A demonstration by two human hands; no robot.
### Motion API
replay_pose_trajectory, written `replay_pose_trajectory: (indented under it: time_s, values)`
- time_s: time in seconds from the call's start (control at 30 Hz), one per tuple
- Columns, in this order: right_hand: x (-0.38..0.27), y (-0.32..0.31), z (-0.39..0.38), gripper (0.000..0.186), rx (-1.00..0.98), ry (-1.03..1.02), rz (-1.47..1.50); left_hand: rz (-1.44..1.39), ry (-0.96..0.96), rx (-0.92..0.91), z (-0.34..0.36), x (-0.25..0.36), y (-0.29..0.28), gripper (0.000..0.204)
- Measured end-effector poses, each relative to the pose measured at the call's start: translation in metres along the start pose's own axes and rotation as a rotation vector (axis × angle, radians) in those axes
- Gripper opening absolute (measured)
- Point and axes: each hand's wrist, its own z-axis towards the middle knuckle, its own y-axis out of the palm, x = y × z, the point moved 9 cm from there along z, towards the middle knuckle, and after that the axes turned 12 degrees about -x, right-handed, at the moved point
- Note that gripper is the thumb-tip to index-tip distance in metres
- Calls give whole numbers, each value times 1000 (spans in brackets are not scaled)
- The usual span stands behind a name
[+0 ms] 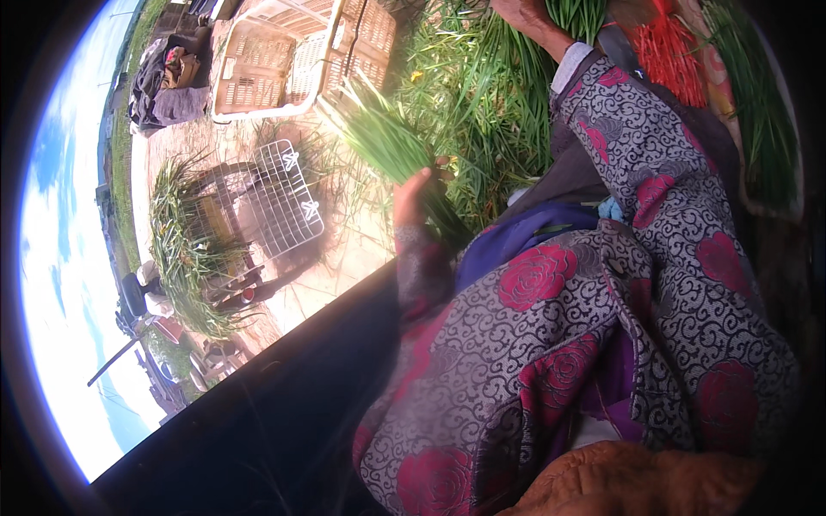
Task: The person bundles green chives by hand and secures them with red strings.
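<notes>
My left hand (411,194) is closed round a bunch of long green stalks that look like chives (387,133), their pale ends pointing to the upper left. My right hand (527,15) reaches to the top edge of the picture, which cuts off its fingers, so I cannot tell whether it holds anything. Close beside that wrist lie more green stalks (578,12). Between and beyond the two hands spreads a heap of loose green leaves (490,95).
A pale plastic crate (297,107) stands at the far left, with a dark bundle of cloth (179,96) beside it. Nearer are a white wire rack (288,202) and a pile of cut leaves (185,258). Red strips (667,60) and more green stalks (761,112) lie to the right.
</notes>
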Motion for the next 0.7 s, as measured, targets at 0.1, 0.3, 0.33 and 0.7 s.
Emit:
replay_pose_trajectory:
  time_s: [0.1,0.3,0.33,0.7]
  values:
    - [29,35,20,34,-273,-173,1007,8,-30,-104,13,-8,9,52]
    - [-102,98,-68,39,-660,-17,648,-34,-96,-186,7,-9,38,60]
    - [-98,103,-68,36,-658,-16,674,-25,-106,-191,9,-12,40,60]
    - [19,-24,6,44,130,-8,90,-1,-84,330,2,-36,-65,29]
